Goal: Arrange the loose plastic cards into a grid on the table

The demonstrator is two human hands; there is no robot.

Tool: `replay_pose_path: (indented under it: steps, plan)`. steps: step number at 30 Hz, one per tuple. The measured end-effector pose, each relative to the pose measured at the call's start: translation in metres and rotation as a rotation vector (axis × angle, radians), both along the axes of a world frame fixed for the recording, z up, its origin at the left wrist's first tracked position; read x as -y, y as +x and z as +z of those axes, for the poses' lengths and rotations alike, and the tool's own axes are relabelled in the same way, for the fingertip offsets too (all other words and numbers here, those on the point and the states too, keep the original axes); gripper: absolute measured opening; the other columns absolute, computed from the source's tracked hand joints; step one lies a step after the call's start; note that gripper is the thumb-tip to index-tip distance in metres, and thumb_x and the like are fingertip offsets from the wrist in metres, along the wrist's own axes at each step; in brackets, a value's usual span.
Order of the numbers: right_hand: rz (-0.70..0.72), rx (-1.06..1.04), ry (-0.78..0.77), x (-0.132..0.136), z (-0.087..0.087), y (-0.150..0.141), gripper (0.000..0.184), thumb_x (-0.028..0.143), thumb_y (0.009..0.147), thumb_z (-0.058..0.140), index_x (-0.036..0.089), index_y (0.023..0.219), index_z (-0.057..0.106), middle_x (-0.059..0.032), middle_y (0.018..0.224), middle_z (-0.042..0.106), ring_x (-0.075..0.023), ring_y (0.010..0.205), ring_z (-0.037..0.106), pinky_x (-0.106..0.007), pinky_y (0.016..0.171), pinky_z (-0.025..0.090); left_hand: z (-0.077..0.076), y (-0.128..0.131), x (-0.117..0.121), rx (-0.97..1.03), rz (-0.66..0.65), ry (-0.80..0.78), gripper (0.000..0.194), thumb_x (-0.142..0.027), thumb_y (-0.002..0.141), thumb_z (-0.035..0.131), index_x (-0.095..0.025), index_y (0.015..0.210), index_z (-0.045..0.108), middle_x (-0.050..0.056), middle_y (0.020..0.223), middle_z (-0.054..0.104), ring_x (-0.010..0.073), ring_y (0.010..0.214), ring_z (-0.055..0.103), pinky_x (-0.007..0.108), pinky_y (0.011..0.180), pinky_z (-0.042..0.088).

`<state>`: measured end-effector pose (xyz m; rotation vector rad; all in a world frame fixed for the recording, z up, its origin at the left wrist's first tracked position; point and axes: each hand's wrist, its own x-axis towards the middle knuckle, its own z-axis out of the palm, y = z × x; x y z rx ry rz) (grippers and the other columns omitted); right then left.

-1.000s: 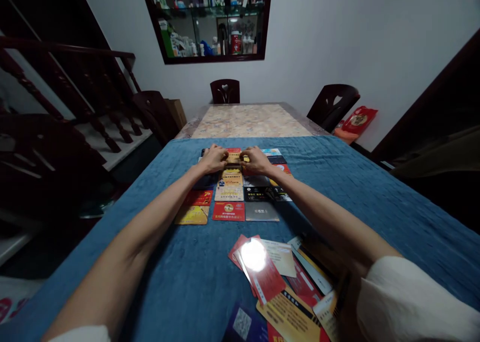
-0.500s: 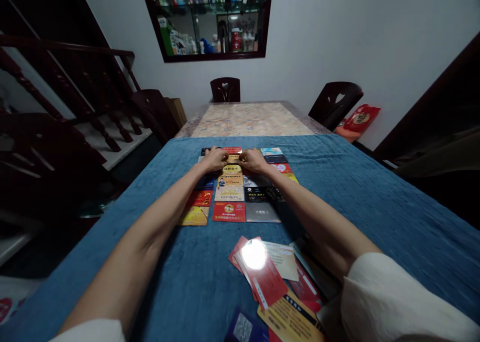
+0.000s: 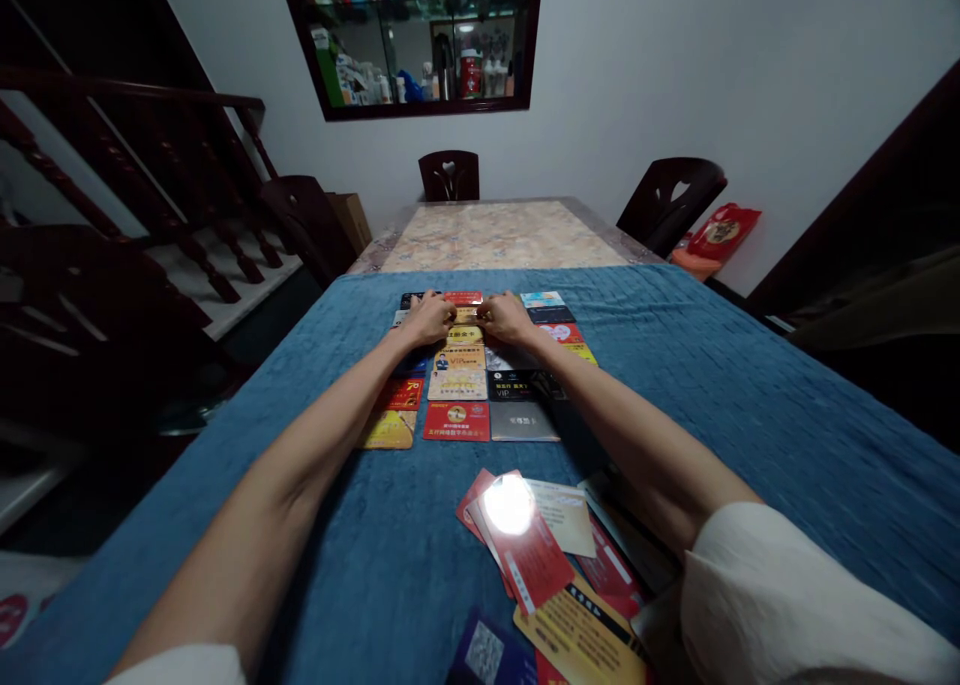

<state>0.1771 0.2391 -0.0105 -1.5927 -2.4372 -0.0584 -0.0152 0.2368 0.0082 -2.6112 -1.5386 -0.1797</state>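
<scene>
Both my arms reach forward over several flat cards laid edge to edge in rows. My left hand [image 3: 430, 320] is closed, its fingertips at the left edge of a gold card [image 3: 466, 316]. On that card's opposite edge my right hand [image 3: 505, 318] pinches with curled fingers. A red card [image 3: 463, 297] lies just beyond it, and a yellow-gold card [image 3: 466, 335] lies just nearer. Closer to me are an orange VIP card [image 3: 459, 359], a black VIP card [image 3: 516, 385], a red card [image 3: 456, 421] and a grey card [image 3: 523, 421]. My hands and forearms hide some cards.
A loose, overlapping pile of cards, with a shiny red card [image 3: 529, 560] on top, lies near me below the rows. A blue cloth [image 3: 360, 565] covers this end of the table [image 3: 487, 233]. Dark chairs [image 3: 448, 175] stand around it.
My hands stay at the gold card with hardly any movement. The whole view has shifted very slightly, and the cards lie as before.
</scene>
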Motion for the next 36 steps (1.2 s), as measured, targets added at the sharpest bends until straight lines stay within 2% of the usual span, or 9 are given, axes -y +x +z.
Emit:
replay_pose_path:
  steps: [4, 9, 14, 21, 24, 29, 36]
  plan:
    - [0.005, 0.013, 0.014, 0.004, 0.002, 0.001, 0.033, 0.037, 0.096, 0.053, 0.021, 0.114, 0.076, -0.0127, 0.118, 0.073, -0.0269, 0.107, 0.060, -0.035, 0.095, 0.038, 0.000, 0.001, 0.004, 0.000, -0.001, 0.013, 0.030, -0.020, 0.088, 0.051, -0.018, 0.106, 0.074, 0.017, 0.115, 0.067, 0.0356, 0.118, 0.048, 0.051, 0.093, 0.039]
    - [0.019, 0.030, 0.034, 0.018, 0.007, 0.009, 0.032, 0.028, 0.092, 0.056, 0.020, 0.115, 0.076, -0.0126, 0.121, 0.072, -0.0285, 0.107, 0.058, -0.037, 0.093, 0.038, 0.003, 0.000, 0.016, 0.028, -0.010, 0.054, 0.032, -0.020, 0.089, 0.050, -0.018, 0.112, 0.073, 0.017, 0.119, 0.065, 0.0362, 0.120, 0.046, 0.053, 0.094, 0.038]
    - [0.047, 0.018, 0.059, 0.037, 0.010, 0.020, 0.032, 0.025, 0.088, 0.058, 0.019, 0.114, 0.076, -0.0113, 0.115, 0.073, -0.0281, 0.105, 0.057, -0.037, 0.091, 0.037, 0.004, 0.000, 0.037, 0.083, -0.076, 0.143, 0.027, -0.018, 0.087, 0.054, -0.018, 0.103, 0.075, 0.015, 0.112, 0.068, 0.0353, 0.118, 0.048, 0.053, 0.093, 0.038]
    - [0.118, -0.010, 0.084, 0.079, 0.017, 0.035, 0.028, 0.022, 0.091, 0.055, 0.018, 0.107, 0.077, -0.0111, 0.109, 0.073, -0.0274, 0.104, 0.054, -0.036, 0.087, 0.036, 0.005, 0.005, 0.086, 0.193, -0.215, 0.148, 0.018, -0.024, 0.086, 0.062, -0.017, 0.097, 0.074, 0.012, 0.107, 0.069, 0.0319, 0.114, 0.048, 0.050, 0.096, 0.038]
    - [0.160, -0.046, 0.085, 0.102, 0.019, 0.041, 0.025, 0.020, 0.091, 0.055, 0.019, 0.103, 0.077, -0.0110, 0.105, 0.073, -0.0267, 0.101, 0.052, -0.036, 0.085, 0.036, 0.004, 0.007, 0.110, 0.248, -0.253, 0.138, 0.019, -0.024, 0.086, 0.064, -0.017, 0.101, 0.074, 0.012, 0.106, 0.069, 0.0314, 0.113, 0.049, 0.050, 0.097, 0.038]
    - [0.250, -0.076, 0.101, 0.138, 0.020, 0.049, 0.024, 0.021, 0.094, 0.052, 0.020, 0.097, 0.076, -0.0107, 0.098, 0.072, -0.0260, 0.095, 0.051, -0.038, 0.085, 0.037, 0.002, 0.008, 0.152, 0.305, -0.313, 0.083, 0.020, -0.019, 0.089, 0.060, -0.018, 0.104, 0.073, 0.010, 0.111, 0.070, 0.0302, 0.117, 0.049, 0.049, 0.100, 0.038]
    - [0.392, -0.172, 0.148, 0.192, 0.016, 0.056, 0.018, 0.025, 0.094, 0.057, 0.021, 0.093, 0.074, -0.0092, 0.090, 0.070, -0.0254, 0.093, 0.050, -0.040, 0.085, 0.038, -0.002, 0.004, 0.204, 0.419, -0.478, -0.032, 0.021, -0.020, 0.092, 0.057, -0.020, 0.108, 0.071, 0.009, 0.113, 0.070, 0.0277, 0.120, 0.048, 0.051, 0.109, 0.037]
